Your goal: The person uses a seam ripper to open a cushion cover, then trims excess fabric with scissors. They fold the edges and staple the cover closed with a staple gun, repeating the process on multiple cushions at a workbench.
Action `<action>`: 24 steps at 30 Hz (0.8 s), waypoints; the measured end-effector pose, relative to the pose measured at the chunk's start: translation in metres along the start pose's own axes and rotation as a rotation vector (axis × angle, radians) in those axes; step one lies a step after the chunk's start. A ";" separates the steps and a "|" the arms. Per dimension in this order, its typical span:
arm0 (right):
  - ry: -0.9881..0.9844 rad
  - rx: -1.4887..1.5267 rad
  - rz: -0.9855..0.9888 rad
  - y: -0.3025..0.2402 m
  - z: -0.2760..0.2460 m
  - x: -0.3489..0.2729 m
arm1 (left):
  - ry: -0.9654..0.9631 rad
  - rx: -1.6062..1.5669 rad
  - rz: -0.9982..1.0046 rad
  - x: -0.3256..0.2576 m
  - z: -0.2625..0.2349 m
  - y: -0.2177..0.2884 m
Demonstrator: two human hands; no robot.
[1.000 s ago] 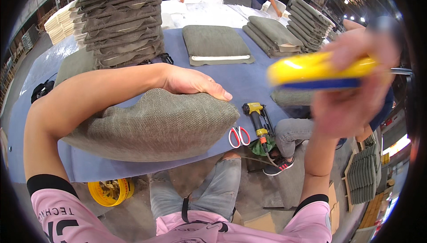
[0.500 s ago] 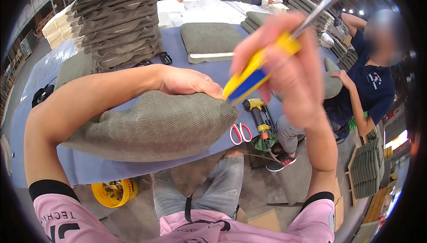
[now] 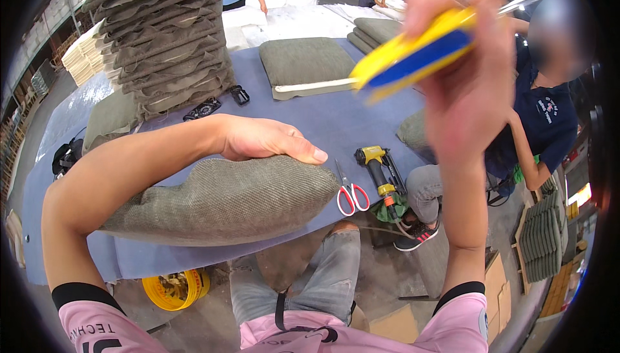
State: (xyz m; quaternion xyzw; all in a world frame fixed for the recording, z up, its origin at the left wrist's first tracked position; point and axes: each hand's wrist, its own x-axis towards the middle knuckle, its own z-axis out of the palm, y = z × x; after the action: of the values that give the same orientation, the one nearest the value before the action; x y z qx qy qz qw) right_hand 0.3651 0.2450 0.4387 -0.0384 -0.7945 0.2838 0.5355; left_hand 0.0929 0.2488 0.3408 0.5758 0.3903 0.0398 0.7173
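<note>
A plump grey-green cushion [image 3: 239, 198] stands on its side along the near edge of the blue-covered table. My left hand [image 3: 274, 140] grips its upper edge near the right corner, thumb on top and fingers hidden behind. Raised at the upper right, my right hand [image 3: 471, 88] is wrapped round a screwdriver [image 3: 420, 59] with a yellow and blue handle. The handle's butt points left and the metal shaft runs up to the right; motion blurs both. Nothing touches the screwdriver except that hand.
Scissors [image 3: 352, 199] and a yellow-black pneumatic stapler [image 3: 374, 166] lie right of the cushion. A tall stack of grey-green covers [image 3: 168, 43] stands back left. Behind lies a flat cushion [image 3: 303, 62]. A yellow bucket [image 3: 174, 291] is below the table; a co-worker [image 3: 542, 104] sits at right.
My right hand has lifted the screwdriver up and right, away from the cushion's corner. My left hand stays on the cushion, its thumb now plainly visible. The view has shifted slightly.
</note>
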 end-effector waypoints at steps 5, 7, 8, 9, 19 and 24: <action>-0.210 0.164 0.218 0.016 0.032 -0.029 | 0.056 0.026 0.192 -0.004 0.002 -0.021; -0.061 0.167 0.071 -0.004 -0.021 -0.026 | 0.007 -0.081 0.036 -0.006 0.007 0.003; 0.091 0.254 0.006 -0.013 -0.014 -0.033 | 0.012 -0.074 0.031 -0.006 0.004 0.001; 0.241 0.310 -0.062 -0.025 -0.010 -0.040 | 0.015 -0.055 0.040 -0.005 0.005 0.004; 0.659 0.070 -0.194 -0.025 0.033 -0.115 | 0.042 -0.041 0.048 -0.004 0.003 0.007; 0.465 -0.160 -0.141 0.000 0.040 -0.153 | 0.027 -0.038 0.060 -0.001 0.003 0.000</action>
State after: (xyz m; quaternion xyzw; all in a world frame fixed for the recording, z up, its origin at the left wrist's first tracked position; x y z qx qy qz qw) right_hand 0.3953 0.1722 0.3012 -0.0895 -0.6708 0.1654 0.7174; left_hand 0.0942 0.2465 0.3416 0.5730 0.3818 0.0766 0.7212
